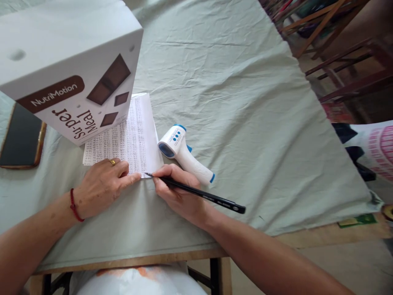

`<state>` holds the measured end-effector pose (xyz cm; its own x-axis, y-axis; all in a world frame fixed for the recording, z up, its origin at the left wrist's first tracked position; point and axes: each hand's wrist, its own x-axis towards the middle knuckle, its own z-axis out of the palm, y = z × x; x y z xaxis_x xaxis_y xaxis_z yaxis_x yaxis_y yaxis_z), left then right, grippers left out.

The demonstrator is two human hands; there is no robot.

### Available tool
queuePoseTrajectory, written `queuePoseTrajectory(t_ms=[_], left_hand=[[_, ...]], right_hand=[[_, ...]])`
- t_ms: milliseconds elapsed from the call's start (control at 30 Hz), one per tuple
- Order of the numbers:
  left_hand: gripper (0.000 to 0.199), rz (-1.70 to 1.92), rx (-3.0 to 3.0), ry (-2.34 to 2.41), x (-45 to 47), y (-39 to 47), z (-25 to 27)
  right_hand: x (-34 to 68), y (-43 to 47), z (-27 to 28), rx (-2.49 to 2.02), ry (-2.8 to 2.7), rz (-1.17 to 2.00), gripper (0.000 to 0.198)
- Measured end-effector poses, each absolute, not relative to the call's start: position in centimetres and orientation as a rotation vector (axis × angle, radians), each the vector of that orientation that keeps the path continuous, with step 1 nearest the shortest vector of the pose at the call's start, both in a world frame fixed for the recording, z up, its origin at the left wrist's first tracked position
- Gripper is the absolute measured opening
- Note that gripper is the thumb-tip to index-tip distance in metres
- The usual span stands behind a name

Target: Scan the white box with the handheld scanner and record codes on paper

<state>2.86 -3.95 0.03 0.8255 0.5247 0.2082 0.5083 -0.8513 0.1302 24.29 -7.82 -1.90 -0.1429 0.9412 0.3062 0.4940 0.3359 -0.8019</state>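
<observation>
My right hand [178, 192] grips a black pen [208, 196], its tip down at the lower edge of a white sheet of paper [150, 127]. Small handwritten figures fill columns on the sheet. My left hand [104, 180], with a gold ring and a red string bracelet, rests on the sheet's lower part. Its index finger stretches toward the pen tip, and the other fingers are partly curled or hidden. A white and blue infrared thermometer [187, 153] lies just beyond my right hand. The tall white NutriMotion box [101, 82] stands over the sheet's upper left part.
A dark phone [21, 137] in a brown-edged case lies at the left, beside the box. A pale green wrinkled cloth [245, 123] covers the table, whose wooden edge [147, 259] shows at the front. Wooden chairs [353, 78] and a white bag with pink print [377, 147] are at the right.
</observation>
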Motion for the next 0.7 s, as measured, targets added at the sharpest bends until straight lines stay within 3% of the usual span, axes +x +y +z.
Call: queuePoseTrajectory(t_ms=[700], left_hand=[[0.029,0.368,2.938,0.836,2.77,-4.01,0.01]], right_hand=[[24.36,-7.68,-1.94,-1.271,-1.717,0.714,0.012]])
